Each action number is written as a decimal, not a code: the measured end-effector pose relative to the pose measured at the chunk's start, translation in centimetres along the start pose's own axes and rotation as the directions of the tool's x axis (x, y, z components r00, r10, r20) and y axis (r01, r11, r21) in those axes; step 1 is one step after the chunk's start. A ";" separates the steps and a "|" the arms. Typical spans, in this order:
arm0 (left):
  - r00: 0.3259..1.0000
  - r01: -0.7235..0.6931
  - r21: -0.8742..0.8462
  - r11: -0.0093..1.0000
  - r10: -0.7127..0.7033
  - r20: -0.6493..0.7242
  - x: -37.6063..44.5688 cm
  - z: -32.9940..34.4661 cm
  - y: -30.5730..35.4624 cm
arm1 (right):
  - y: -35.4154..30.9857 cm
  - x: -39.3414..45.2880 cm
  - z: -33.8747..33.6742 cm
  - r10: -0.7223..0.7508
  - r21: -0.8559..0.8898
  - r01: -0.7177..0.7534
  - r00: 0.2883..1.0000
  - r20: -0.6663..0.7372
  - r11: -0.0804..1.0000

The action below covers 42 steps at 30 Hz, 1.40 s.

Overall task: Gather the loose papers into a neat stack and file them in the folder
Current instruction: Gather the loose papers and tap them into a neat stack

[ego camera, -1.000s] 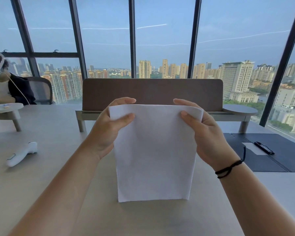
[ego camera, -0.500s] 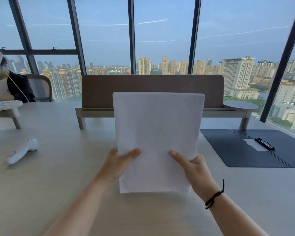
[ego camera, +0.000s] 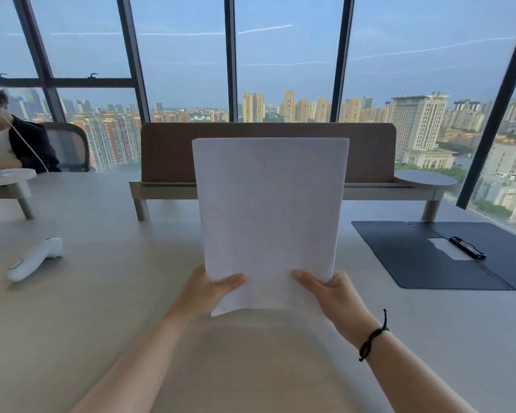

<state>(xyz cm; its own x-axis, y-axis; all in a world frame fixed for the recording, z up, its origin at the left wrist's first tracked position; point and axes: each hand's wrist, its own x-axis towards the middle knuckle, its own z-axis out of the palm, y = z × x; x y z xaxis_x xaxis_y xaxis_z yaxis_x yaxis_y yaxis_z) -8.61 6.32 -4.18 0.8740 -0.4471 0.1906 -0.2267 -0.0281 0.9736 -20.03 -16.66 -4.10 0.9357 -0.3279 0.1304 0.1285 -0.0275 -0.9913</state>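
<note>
We hold the papers (ego camera: pixel 268 222) upright above the worktop (ego camera: pixel 102 308), left hand (ego camera: pixel 204 293) and right hand (ego camera: pixel 334 293) each in a pinching grip on a lower corner. The folder (ego camera: pixel 423 257) lies open to our right, well apart.

papers (ego camera: pixel 268 222) upright mid-table (ego camera: pixel 72 323), folder (ego camera: pixel 423 257) right, handheld device (ego camera: pixel 35 259) left

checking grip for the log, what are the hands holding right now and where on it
Both hands hold the stack of papers upright above the table: the left hand at its lower left edge, the right hand at its lower right edge, thumbs on the front.
</note>
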 end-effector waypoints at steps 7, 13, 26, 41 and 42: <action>0.997 0.060 0.062 0.996 -0.063 0.047 -0.2 -0.2 -2.0 | 2.3 0.0 -0.2 0.067 -0.195 -0.053 0.996 0.066 0.979; 0.996 0.068 -0.208 0.976 -0.079 -0.047 0.1 -0.1 0.1 | 1.9 0.1 -0.2 0.069 -0.222 -0.052 0.995 0.069 0.974; 0.980 0.131 -0.293 0.947 -0.079 0.184 -1.1 0.9 -0.6 | 1.0 -0.4 -1.0 0.060 0.112 -0.073 0.992 0.113 0.991; 0.990 0.125 -0.138 0.982 -0.115 0.078 0.2 3.4 1.2 | -0.9 1.0 -2.4 0.120 0.028 -0.118 0.987 -0.106 0.993; 0.990 0.134 -0.142 0.981 -0.128 0.052 0.5 4.1 1.4 | -0.7 1.4 -3.1 0.124 0.037 -0.121 0.987 -0.099 0.992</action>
<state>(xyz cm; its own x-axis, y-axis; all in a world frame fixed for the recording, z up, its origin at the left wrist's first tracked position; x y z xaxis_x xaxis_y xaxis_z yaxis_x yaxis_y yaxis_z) -10.23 2.38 -3.20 0.8721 -0.4858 0.0577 -0.0442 0.0393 0.9983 -19.85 -20.01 -3.28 0.9072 -0.4206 0.0039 0.0263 0.0475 -0.9985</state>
